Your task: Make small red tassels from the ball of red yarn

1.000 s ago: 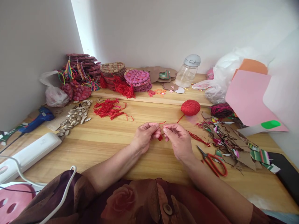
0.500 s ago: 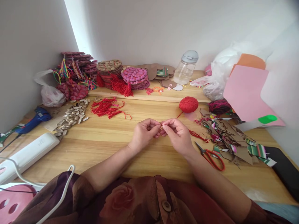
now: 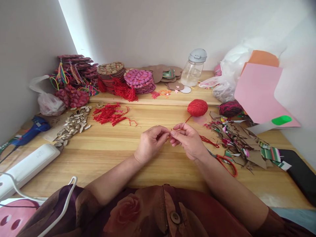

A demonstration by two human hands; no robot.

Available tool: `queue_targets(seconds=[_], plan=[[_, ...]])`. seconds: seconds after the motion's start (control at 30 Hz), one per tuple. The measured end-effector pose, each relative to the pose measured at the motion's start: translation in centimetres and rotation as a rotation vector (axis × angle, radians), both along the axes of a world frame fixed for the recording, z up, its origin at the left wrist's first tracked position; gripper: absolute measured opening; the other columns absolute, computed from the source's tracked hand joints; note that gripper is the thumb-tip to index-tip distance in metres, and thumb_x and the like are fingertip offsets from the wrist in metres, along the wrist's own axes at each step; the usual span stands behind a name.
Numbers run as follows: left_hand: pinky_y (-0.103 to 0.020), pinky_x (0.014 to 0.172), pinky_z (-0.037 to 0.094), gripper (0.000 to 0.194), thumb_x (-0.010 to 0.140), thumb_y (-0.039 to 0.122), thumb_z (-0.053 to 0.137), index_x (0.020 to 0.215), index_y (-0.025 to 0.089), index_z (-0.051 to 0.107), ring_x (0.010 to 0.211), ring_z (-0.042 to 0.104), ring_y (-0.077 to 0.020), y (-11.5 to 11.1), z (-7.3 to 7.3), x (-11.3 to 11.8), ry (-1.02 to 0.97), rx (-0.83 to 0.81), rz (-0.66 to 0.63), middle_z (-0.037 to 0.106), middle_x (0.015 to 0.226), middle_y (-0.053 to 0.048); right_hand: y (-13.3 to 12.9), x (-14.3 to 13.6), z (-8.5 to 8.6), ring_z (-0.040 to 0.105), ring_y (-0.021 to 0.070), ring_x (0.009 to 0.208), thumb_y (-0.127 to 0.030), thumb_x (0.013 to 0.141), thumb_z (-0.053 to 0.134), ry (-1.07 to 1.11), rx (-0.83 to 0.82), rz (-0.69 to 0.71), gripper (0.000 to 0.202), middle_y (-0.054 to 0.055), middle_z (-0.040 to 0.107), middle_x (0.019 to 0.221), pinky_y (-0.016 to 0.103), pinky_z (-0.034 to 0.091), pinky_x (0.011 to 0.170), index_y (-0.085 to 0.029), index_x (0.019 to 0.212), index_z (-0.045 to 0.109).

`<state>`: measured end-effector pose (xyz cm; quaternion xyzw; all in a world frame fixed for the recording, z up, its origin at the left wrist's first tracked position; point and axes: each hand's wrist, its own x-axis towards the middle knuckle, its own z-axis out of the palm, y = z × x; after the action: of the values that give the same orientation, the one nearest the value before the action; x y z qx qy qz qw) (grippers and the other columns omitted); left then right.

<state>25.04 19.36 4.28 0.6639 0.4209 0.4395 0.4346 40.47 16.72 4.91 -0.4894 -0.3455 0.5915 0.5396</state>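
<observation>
My left hand [image 3: 153, 141] and my right hand [image 3: 187, 139] meet at the fingertips above the middle of the table. Both pinch red yarn, most of it hidden by the fingers. A bundle of red yarn strands [image 3: 209, 141] trails out to the right behind my right hand. Just beyond stands a ball of red yarn [image 3: 197, 108], with a strand running down from it toward my right hand. Scissors with orange handles [image 3: 227, 165] lie beside my right wrist, which covers part of their blades.
Red tassels [image 3: 111, 114] and seed shells [image 3: 76, 123] lie at the left, near a blue glue gun [image 3: 31, 130] and white power strip [image 3: 28, 169]. Cardboard scraps [image 3: 247, 141] and a black phone [image 3: 296, 174] are at the right. Woven coasters [image 3: 139, 80] and a water bottle [image 3: 193, 69] stand behind.
My right hand has turned a little, its fingers more spread from the pinch, and its wrist now covers more of the scissors. The whole view has shifted slightly.
</observation>
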Motion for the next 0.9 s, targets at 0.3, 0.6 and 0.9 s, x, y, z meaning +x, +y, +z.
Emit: queue_targets(seconds=[0.3,0.6,0.9], plan=[[-0.026,0.075,0.047,0.008,0.081,0.026,0.067,0.082,0.023,0.074,0.072,0.062,-0.0163,0.1,0.1,-0.1,0.058,0.08,0.023,0.071,0.078,-0.004,0.2,0.2,-0.2,0.067,0.0135,0.057,-0.031,0.064,0.083,-0.066,-0.032,-0.034,0.024,0.003,0.071,0.066,0.024,0.055,0.052,-0.016,0.078,0.071],[-0.024,0.065,0.049,0.012,0.084,0.03,0.064,0.084,0.019,0.069,0.064,0.061,-0.0135,0.5,-0.2,-0.3,0.058,0.001,-0.06,0.068,0.073,-0.003,0.3,0.6,-0.1,0.059,0.0096,0.051,-0.037,0.062,0.083,-0.054,-0.134,0.094,0.028,0.0,0.066,0.064,0.019,0.045,0.042,-0.016,0.07,0.066],[-0.021,0.052,0.05,0.025,0.077,0.035,0.073,0.086,0.016,0.059,0.053,0.059,-0.0094,1.3,-0.5,-0.2,-0.305,-0.352,-0.241,0.065,0.065,0.0,0.5,1.5,0.3,0.046,0.0055,0.049,-0.03,0.071,0.077,0.34,-0.321,0.368,0.019,-0.003,0.058,0.063,0.017,0.029,0.039,-0.015,0.075,0.066]])
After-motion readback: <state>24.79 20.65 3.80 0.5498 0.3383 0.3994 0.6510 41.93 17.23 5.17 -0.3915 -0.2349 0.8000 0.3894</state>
